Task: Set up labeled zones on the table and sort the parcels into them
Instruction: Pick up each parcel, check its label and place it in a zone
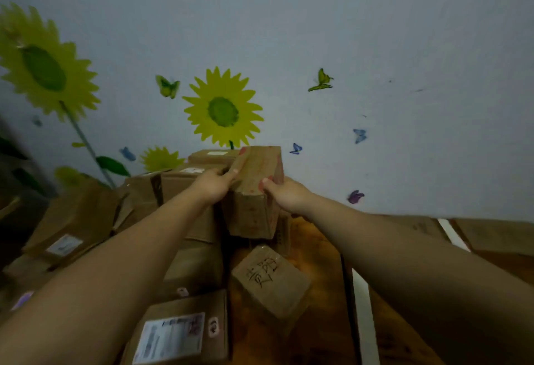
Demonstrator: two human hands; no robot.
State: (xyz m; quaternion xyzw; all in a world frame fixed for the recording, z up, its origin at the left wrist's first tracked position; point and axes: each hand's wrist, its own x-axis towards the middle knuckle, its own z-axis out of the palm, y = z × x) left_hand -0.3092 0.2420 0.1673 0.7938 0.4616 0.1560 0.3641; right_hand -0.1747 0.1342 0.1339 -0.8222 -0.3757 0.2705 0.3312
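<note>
Background was a pale blue wall [375, 47] with yellow sunflower stickers [222, 110] and a few butterflies, with an orange-brown wooden table [318, 252] below it.

Main thing was a brown cardboard parcel [254, 191] with reddish smudgy print, held up over the far end of the table, just above the heap. The left hand [212, 184] gripped its left edge and the right hand [284, 194] clamped the right side, thumb on the near face. So both were wrapped onto it, neither one free.

Looked to me like the sorting step, one parcel lifted out and not yet placed. Next move would need reading whatever marks its zone, then carrying it over and setting it down flat without knocking the heap.

Writing-wise, the red print on the held one was too blurry to read. Right below it sat a small brown taped box [270, 281] with black handwritten characters I couldn't make out. Nearest the camera was a flat cardboard box [179, 330] with a white shipping label, text smeared. A pile of brown cardboard boxes [185, 175] sat to the left, some with white stickers. A white strip [361, 307] ran across the table on the right, maybe a zone line.
</note>
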